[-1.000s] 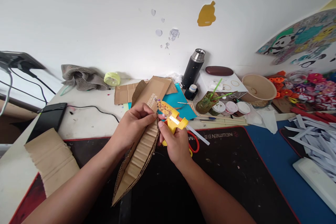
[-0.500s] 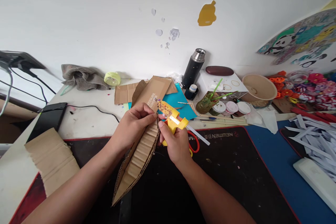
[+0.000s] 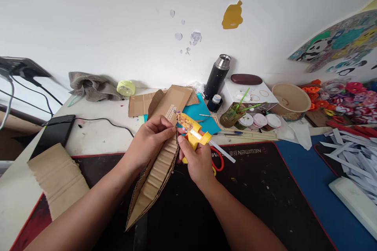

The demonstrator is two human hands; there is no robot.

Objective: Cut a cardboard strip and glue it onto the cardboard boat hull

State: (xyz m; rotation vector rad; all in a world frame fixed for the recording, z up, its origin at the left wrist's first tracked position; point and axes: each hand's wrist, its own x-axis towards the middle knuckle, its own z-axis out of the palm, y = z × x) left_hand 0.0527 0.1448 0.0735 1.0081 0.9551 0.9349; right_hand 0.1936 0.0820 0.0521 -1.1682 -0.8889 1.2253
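My left hand is closed round the upper end of a long corrugated cardboard strip that slants down towards me over the black desk mat. My right hand grips a yellow hot glue gun. The gun's nozzle points up and left, close to the strip's top edge beside my left fingers. A clear glue stick juts out of the gun's back to the right.
Loose cardboard pieces and teal paper lie behind the hands. A black flask, a paint jar with brushes, small lidded pots, a bowl and white paper strips stand at the right. Torn cardboard and a cabled black device sit at the left.
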